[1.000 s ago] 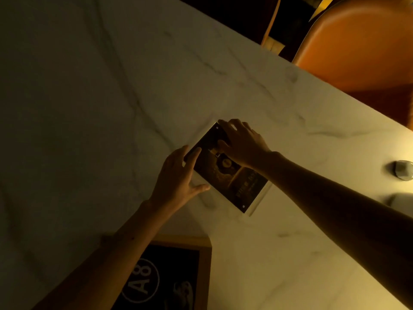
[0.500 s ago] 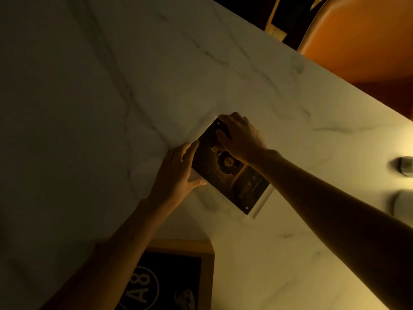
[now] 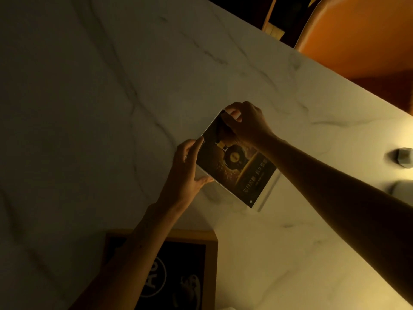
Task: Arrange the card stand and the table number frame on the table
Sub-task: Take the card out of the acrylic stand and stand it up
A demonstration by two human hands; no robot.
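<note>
The card stand [image 3: 241, 173], a clear acrylic holder with a dark printed card in it, is tilted up off the white marble table [image 3: 111, 97] at mid-frame. My right hand [image 3: 245, 124] pinches its far top corner. My left hand [image 3: 187, 173] holds its left edge with fingers and thumb. The table number frame [image 3: 201, 265], wooden-rimmed with a black face and a white circled number, lies flat at the near edge, partly hidden under my left forearm.
An orange chair [image 3: 362, 34] stands beyond the table's far right edge. Two small pale objects sit at the right side: a faceted one [image 3: 403, 156] and a rounded one [image 3: 402, 190]. Lighting is dim, brightest at the right.
Both hands have taken hold of the card stand and raised its far end off the table; before, it lay flat under my fingers. The view has shifted slightly.
</note>
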